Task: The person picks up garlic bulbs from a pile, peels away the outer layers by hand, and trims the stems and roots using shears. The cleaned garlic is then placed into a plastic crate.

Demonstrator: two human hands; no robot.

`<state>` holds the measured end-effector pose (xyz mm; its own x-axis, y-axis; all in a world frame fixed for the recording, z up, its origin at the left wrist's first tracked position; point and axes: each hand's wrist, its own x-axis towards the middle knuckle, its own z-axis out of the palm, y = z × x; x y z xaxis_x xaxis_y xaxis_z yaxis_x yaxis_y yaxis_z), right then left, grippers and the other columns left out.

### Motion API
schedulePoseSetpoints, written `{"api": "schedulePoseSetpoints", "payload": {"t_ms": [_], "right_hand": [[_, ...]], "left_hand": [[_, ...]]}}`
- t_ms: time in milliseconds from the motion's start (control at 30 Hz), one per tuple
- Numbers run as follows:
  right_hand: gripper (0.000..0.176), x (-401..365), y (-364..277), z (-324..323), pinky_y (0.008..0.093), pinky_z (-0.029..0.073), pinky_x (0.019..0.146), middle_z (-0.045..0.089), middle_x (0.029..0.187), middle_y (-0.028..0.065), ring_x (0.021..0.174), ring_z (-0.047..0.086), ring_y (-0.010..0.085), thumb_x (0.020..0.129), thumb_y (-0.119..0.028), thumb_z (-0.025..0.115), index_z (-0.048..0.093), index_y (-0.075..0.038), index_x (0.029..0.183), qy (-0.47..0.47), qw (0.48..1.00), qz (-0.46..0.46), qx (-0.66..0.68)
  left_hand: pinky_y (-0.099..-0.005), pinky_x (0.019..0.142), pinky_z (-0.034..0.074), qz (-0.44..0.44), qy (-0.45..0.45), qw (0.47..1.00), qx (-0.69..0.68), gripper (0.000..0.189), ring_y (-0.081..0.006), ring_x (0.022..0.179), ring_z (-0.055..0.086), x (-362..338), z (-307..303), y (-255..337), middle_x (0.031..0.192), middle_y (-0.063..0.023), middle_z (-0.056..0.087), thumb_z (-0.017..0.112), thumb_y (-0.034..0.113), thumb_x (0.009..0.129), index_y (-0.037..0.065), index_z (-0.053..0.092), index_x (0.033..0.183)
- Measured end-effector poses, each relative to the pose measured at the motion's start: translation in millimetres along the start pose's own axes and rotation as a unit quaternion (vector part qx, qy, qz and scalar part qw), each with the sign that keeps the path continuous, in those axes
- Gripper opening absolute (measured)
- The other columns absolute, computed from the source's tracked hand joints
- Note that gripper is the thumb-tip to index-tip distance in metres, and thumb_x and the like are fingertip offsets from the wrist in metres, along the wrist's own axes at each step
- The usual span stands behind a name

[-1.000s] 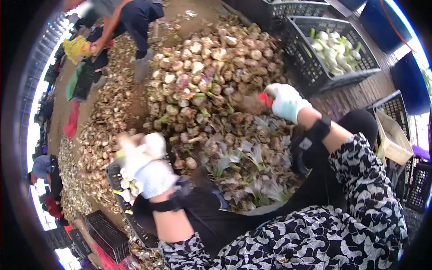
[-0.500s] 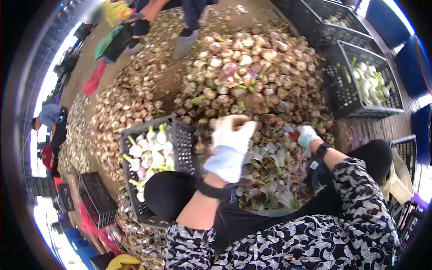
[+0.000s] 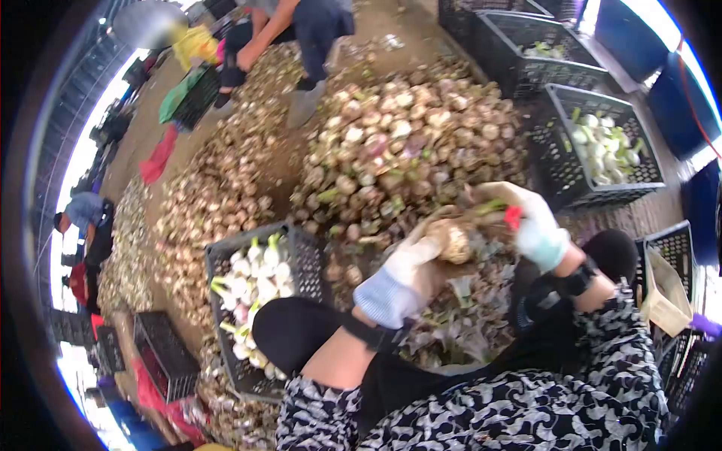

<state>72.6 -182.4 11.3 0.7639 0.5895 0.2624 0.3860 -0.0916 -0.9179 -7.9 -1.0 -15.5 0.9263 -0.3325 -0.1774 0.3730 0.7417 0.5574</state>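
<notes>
My left hand [image 3: 414, 259], in a white glove with a bluish cuff, is closed around a garlic bulb [image 3: 453, 242] with brownish skin. The bulb's stem points right, toward my right hand [image 3: 540, 229]. That hand, gloved in white and pale green, is closed on a small tool of which a red part [image 3: 514, 218] shows; the rest is hidden. Its fingers reach over the garlic stem. Behind both hands rises a heap of untrimmed garlic [image 3: 406, 135]. Peeled skins and leaves [image 3: 459, 323] lie below, between my legs.
A black crate [image 3: 308, 263] of white trimmed garlic stands by my left knee. Another crate [image 3: 553, 161] with white garlic sits at the right, beside more crates [image 3: 526, 75]. A co-worker [image 3: 320, 37] crouches beyond the heap. An empty-looking crate [image 3: 165, 353] lies at far left.
My left hand has gone from empty to holding a garlic bulb. My right hand has risen and moved in beside it with the red tool. The view has shifted slightly.
</notes>
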Motion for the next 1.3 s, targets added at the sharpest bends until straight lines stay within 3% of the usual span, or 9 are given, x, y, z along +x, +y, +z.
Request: {"api": "schedulePoseSetpoints", "payload": {"t_ms": [33, 67, 100, 167, 300, 567, 900, 1033, 1300], "right_hand": [[0.034, -3.9, -2.9, 2.6, 0.0301, 0.046, 0.071, 0.062, 0.091, 0.0073, 0.08, 0.058, 0.0164, 0.076, -0.01, 0.063, 0.053, -0.001, 0.108, 0.028, 0.926, 0.244, 0.285], [0.031, -1.5, 0.4, 7.3, 0.029, 0.045, 0.07, 0.059, 0.083, 0.0043, 0.076, 0.055, 0.0148, 0.079, -0.01, 0.061, 0.054, -0.001, 0.107, 0.013, 0.966, 0.209, 0.154], [0.023, -4.5, 13.1, 1.3, 0.0267, 0.043, 0.071, 0.058, 0.082, 0.0012, 0.078, 0.052, 0.0101, 0.084, -0.012, 0.056, 0.054, -0.002, 0.105, -0.11, 0.985, -0.027, -0.133], [0.016, -8.1, 16.7, 15.1, 0.0254, 0.042, 0.073, 0.057, 0.084, 0.0004, 0.081, 0.051, 0.0081, 0.087, -0.014, 0.052, 0.056, -0.003, 0.097, -0.054, 0.996, 0.043, -0.048], [0.025, -2.9, 10.9, 29.4, 0.0259, 0.042, 0.072, 0.058, 0.086, 0.0048, 0.081, 0.049, 0.0066, 0.087, -0.023, 0.052, 0.056, 0.001, 0.093, 0.034, 0.953, 0.205, 0.22], [0.025, 3.5, 17.8, 19.7, 0.0282, 0.041, 0.057, 0.056, 0.069, 0.0053, 0.065, 0.045, 0.0058, 0.086, -0.025, 0.056, 0.057, -0.001, 0.094, 0.058, 0.982, 0.151, 0.1], [0.024, 14.0, 1.9, 16.6, 0.0238, 0.044, 0.067, 0.061, 0.078, 0.0022, 0.074, 0.046, 0.0027, 0.084, -0.023, 0.06, 0.06, -0.001, 0.094, 0.023, 0.954, 0.171, 0.243], [0.025, 13.2, 1.9, -1.9, 0.0237, 0.042, 0.062, 0.058, 0.071, 0.0016, 0.07, 0.045, 0.0035, 0.086, -0.025, 0.058, 0.059, 0.0, 0.085, -0.061, 0.983, 0.165, 0.054], [0.013, 4.2, 3.0, -2.5, 0.0242, 0.038, 0.056, 0.049, 0.066, -0.003, 0.064, 0.041, 0.0044, 0.084, -0.015, 0.052, 0.055, -0.002, 0.084, -0.033, 0.968, 0.144, 0.204]], "left_hand": [[-0.0498, 0.091, 0.04, 0.037, 0.012, 0.999, 0.025, 0.066, -0.0284, 0.111, 0.048, 2.9, -5.2, -1.5, 0.123, -0.0134, 0.046, 0.064, 0.029, 0.077, 0.004, 0.034, 0.13], [-0.0426, 0.094, 0.04, 0.081, 0.036, 0.996, 0.031, 0.067, -0.026, 0.109, 0.049, 4.0, -2.8, -0.4, 0.121, -0.0141, 0.048, 0.068, 0.015, 0.072, 0.003, 0.035, 0.129], [-0.033, 0.088, 0.045, 0.122, 0.137, 0.968, 0.168, 0.071, -0.0211, 0.105, 0.051, 8.3, -0.4, -2.0, 0.119, -0.0123, 0.049, 0.07, -0.002, 0.066, 0.001, 0.036, 0.128], [-0.0285, 0.09, 0.043, 0.227, 0.181, 0.819, 0.495, 0.074, -0.0196, 0.105, 0.051, 9.7, 3.4, -8.2, 0.118, -0.0115, 0.049, 0.07, -0.008, 0.061, 0.001, 0.038, 0.128], [-0.0328, 0.089, 0.045, 0.328, 0.205, 0.6, 0.7, 0.09, -0.027, 0.103, 0.055, 11.5, 22.4, -10.8, 0.113, -0.0149, 0.055, 0.084, 0.012, 0.047, 0.003, 0.04, 0.126], [-0.0349, 0.088, 0.045, 0.379, 0.189, 0.609, 0.671, 0.096, -0.0307, 0.103, 0.055, 18.9, 15.2, -8.1, 0.115, -0.0178, 0.053, 0.085, 0.026, 0.045, 0.001, 0.04, 0.126], [-0.0351, 0.088, 0.045, 0.385, 0.192, 0.585, 0.688, 0.095, -0.0303, 0.103, 0.055, 16.6, 18.7, -6.8, 0.116, -0.0177, 0.053, 0.084, 0.029, 0.046, 0.0, 0.041, 0.126], [-0.0348, 0.088, 0.045, 0.397, 0.172, 0.595, 0.677, 0.095, -0.0302, 0.102, 0.056, 14.7, 22.3, -4.0, 0.115, -0.017, 0.054, 0.084, 0.027, 0.046, 0.0, 0.041, 0.126], [-0.0406, 0.087, 0.042, 0.414, 0.132, 0.543, 0.718, 0.079, -0.0375, 0.105, 0.047, 15.2, 27.0, -1.8, 0.118, -0.023, 0.04, 0.077, 0.027, 0.062, 0.002, 0.04, 0.128]]}}
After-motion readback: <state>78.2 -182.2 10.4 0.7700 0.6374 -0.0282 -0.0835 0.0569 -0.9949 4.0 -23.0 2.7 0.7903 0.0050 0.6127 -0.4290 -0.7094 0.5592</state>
